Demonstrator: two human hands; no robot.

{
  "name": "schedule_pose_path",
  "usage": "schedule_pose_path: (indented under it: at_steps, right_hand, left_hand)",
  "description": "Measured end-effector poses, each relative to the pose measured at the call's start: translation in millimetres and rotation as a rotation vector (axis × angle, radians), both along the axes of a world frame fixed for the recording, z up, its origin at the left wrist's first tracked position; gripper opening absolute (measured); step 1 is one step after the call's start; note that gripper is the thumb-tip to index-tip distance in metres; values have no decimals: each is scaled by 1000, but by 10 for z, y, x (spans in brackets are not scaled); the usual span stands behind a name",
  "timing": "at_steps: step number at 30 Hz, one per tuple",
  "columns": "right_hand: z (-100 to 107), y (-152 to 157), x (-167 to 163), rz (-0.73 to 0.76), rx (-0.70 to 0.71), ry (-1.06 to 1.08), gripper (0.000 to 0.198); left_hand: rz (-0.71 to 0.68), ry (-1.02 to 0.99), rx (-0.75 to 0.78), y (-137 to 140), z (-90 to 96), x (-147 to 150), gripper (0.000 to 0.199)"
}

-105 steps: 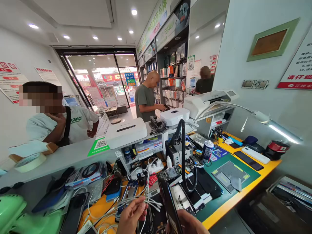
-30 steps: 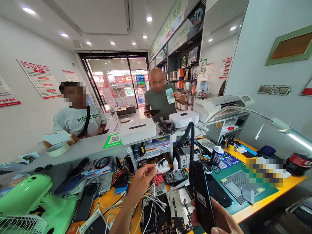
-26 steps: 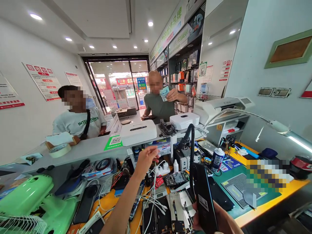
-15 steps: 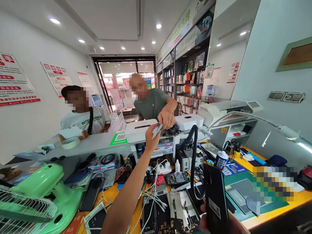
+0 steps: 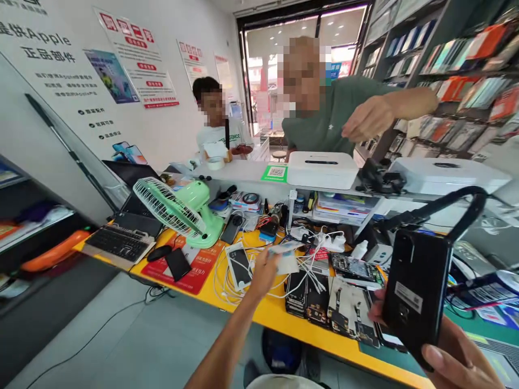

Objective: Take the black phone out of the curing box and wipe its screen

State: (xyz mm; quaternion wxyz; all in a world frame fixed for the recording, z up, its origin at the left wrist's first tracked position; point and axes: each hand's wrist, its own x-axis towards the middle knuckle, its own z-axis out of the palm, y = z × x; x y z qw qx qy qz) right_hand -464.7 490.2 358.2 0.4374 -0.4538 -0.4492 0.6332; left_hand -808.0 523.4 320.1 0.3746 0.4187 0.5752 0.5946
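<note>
Right hand (image 5: pixel 460 351): one phone (image 5: pixel 417 286); left hand (image 5: pixel 265 273): blurred paper (image 5: pixel 288 263); two people (image 5: pixel 344 111) opposite.

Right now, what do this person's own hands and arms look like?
Bare: no glove shows on the left hand or right hand. The left forearm shows no sleeve or watch. The right hand's thumbnail looks short.

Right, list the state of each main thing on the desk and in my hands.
Paper note, gripped in the left hand, blurred
Black phone, held in the right hand, back showing
Laptop, open
Fan, upright; spinning or not, unclear
White cables, tangled
Red mat, lying flat, partly covered
</note>
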Motion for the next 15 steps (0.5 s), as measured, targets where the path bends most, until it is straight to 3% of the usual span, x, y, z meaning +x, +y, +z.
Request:
schedule_pose_path:
  at_steps: [4, 7, 11, 15]
  right_hand:
    - [361, 246, -352, 50, 73, 45, 61]
    - [605, 390, -580, 33, 58, 120, 58]
    - [699, 508, -732, 65, 66, 189, 50]
    - [582, 587, -771, 125, 102, 230, 46]
  left_hand:
    - [307, -124, -271, -644, -674, -927, 42]
    - [458, -159, -502, -885, -1005, -1579, 34]
    - [494, -125, -706, -911, -1247, -2148, 30]
    - [462, 15, -800, -800, -1368, -2446, 33]
